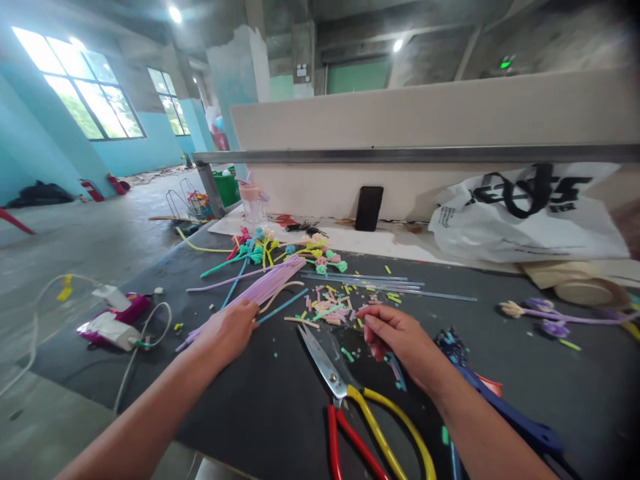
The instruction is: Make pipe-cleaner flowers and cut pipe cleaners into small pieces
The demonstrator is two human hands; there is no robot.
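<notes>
My left hand [237, 328] rests with curled fingers on a bundle of lilac pipe cleaners [273, 283], gripping part of it. A blue pipe cleaner [284, 307] sticks out just right of those fingers. My right hand [393, 333] has its thumb and fingertips pinched together above small cut pieces [330, 307] in pink, yellow and green; anything between the fingertips is too small to make out. Between the hands lie large scissors [327, 367] with yellow handles, and beside them a red-handled tool [345, 440] whose head is hidden.
Finished pipe-cleaner flowers [257, 250] and clear sticks [385, 283] lie farther back. A phone [369, 208] leans on the back board near a white bag [520, 220]. A blue glue gun [505, 410] sits by my right forearm; a power adapter [110, 330] with cables is left.
</notes>
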